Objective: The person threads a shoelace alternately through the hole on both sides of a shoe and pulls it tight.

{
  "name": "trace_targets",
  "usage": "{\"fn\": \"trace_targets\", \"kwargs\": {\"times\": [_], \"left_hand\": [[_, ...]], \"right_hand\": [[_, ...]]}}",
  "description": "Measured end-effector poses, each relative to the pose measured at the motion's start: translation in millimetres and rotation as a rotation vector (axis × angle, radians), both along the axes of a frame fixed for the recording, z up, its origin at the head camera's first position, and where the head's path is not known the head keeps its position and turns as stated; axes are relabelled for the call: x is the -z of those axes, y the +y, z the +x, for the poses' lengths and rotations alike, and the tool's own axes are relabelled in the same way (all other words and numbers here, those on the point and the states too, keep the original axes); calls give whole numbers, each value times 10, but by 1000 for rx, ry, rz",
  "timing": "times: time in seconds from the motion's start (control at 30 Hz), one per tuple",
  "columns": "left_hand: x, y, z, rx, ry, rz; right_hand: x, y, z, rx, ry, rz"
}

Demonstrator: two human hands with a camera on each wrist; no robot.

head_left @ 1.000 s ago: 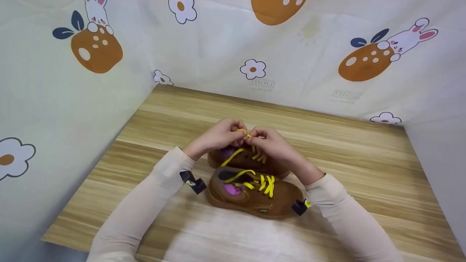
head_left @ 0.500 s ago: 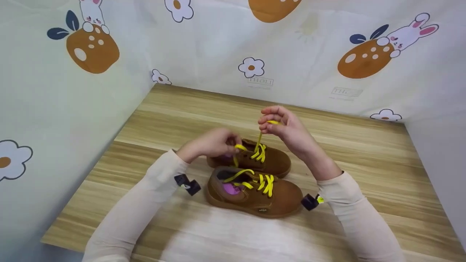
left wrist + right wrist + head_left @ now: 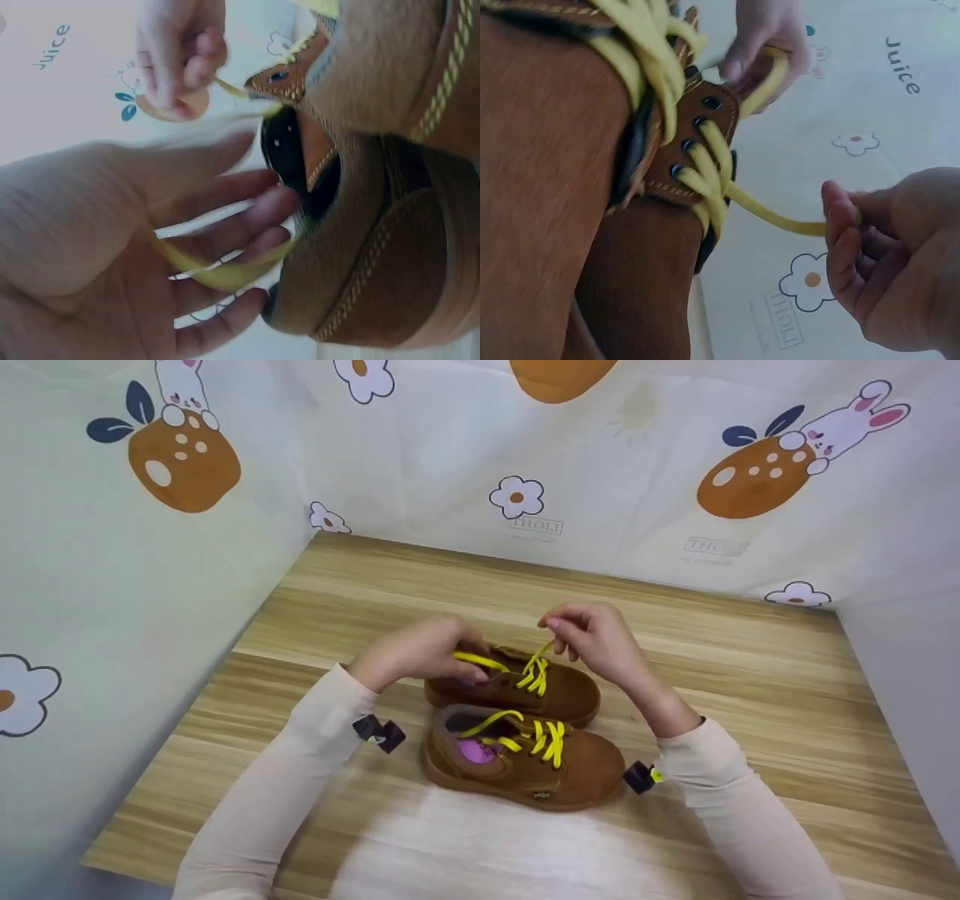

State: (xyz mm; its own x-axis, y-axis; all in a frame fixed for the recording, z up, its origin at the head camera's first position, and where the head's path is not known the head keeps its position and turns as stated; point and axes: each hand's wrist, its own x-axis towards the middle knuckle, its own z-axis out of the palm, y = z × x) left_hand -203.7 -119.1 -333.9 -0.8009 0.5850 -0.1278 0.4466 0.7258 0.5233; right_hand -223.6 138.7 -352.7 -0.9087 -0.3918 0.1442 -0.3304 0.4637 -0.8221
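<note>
Two brown lace-up shoes lie side by side on the table, toes to the right. Over the heel end of the far shoe (image 3: 574,690) is my left hand (image 3: 420,649); in the left wrist view its fingers (image 3: 225,225) are spread and fairly straight, a yellow shoelace (image 3: 217,276) looping loosely across them. My right hand (image 3: 600,641), above that shoe's toe side, pinches the other shoelace end (image 3: 780,221) between thumb and fingertips. This end rises from the crossed laces. Nearer me, the second shoe (image 3: 585,772) is touched by neither hand.
The wood-grain table (image 3: 315,585) runs back to a patterned cloth wall (image 3: 435,472), with more cloth at both sides. The near shoe's loose shoelace (image 3: 487,724) hangs over its opening. Each sleeve carries a small black wrist camera (image 3: 379,733).
The hands have parted from the spot where they met over the far shoe's laces. My right hand rose rightward, then dropped slightly; my left hand shifted left and its fingers opened out.
</note>
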Motion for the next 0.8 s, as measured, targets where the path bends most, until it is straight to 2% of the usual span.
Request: {"fn": "trace_targets", "kwargs": {"times": [0.07,0.13,0.23,0.33,0.47,0.63,0.7,0.8], "left_hand": [[5,25,1,1,11,6],[21,72,-21,-43,70,44],[85,164,-58,-79,182,66],[186,252,-82,-59,262,2],[292,329,-104,-30,295,-51],[354,356,-135,-72,338,-21],[365,354,-138,-90,343,-9],[389,352,-114,-142,343,30]], "right_hand": [[42,-26,2,-21,105,146],[87,-57,2,-39,199,254],[148,-102,-1,-70,304,354],[189,-137,-3,-107,380,431],[204,-172,-12,-161,466,499],[172,-192,-31,-219,574,544],[166,-197,-48,-232,586,544],[188,-218,-77,-248,556,519]]}}
